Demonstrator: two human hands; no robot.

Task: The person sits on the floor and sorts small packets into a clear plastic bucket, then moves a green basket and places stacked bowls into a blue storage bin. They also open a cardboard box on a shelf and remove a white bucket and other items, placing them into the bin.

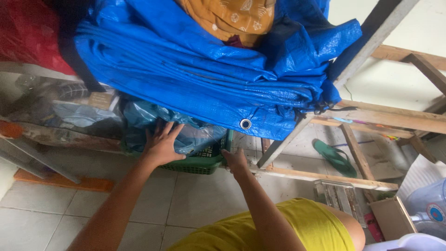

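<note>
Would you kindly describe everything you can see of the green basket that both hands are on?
The green basket looks like plastic with a lattice of small openings in its wall. It sits on the pale tiled floor, tucked under a folded blue tarp, so most of it is hidden. Bluish plastic bags fill it above the rim. The left hand lies flat on the bags at its front; the right hand grips its right corner.
</note>
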